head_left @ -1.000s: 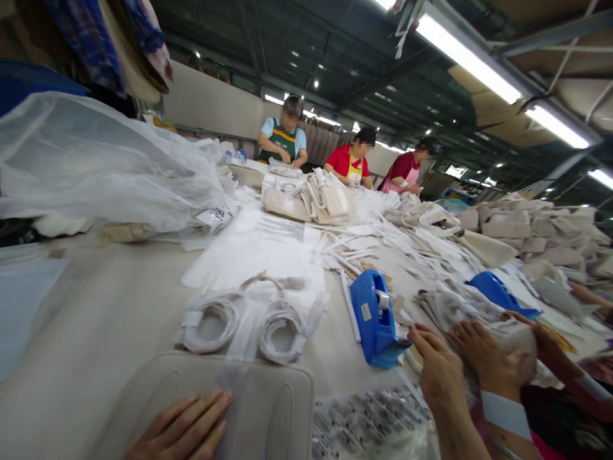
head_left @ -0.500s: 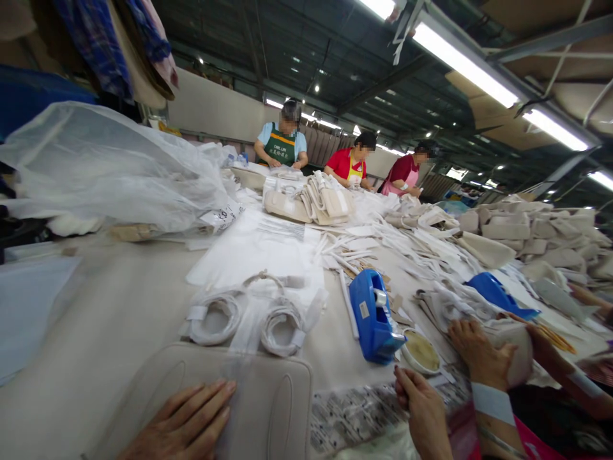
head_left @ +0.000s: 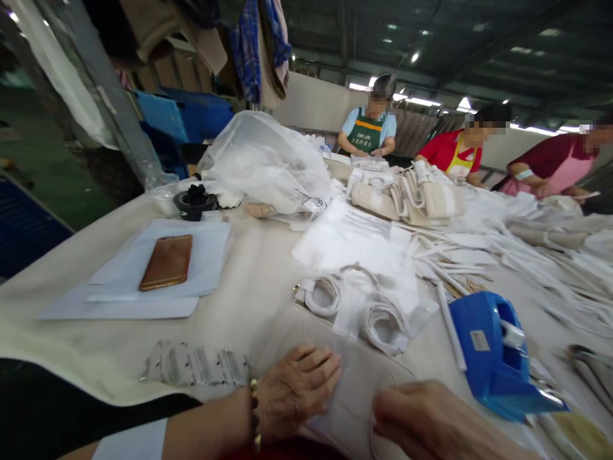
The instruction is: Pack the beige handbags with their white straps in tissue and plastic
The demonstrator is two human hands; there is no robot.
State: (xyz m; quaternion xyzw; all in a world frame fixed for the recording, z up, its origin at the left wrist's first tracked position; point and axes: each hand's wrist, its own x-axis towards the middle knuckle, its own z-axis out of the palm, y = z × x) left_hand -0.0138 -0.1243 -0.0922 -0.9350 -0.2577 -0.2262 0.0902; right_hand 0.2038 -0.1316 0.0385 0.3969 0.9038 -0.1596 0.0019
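We guess the beige bag (head_left: 357, 370) is light and bendy, best held by its side edges, and it lies under our flat left grip (head_left: 301, 388), with our right grip (head_left: 424, 412) too blurry to tell if it pinches, on the worktop (head_left: 244, 275).

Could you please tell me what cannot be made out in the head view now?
All in the head view:
Right hand: blurred, so I cannot tell whether it holds anything.
Beige piece: partly hidden under the left hand.
Blue tape dispenser: print on its white label is too small to read.
Yellowish round item: cut off by the bottom edge.
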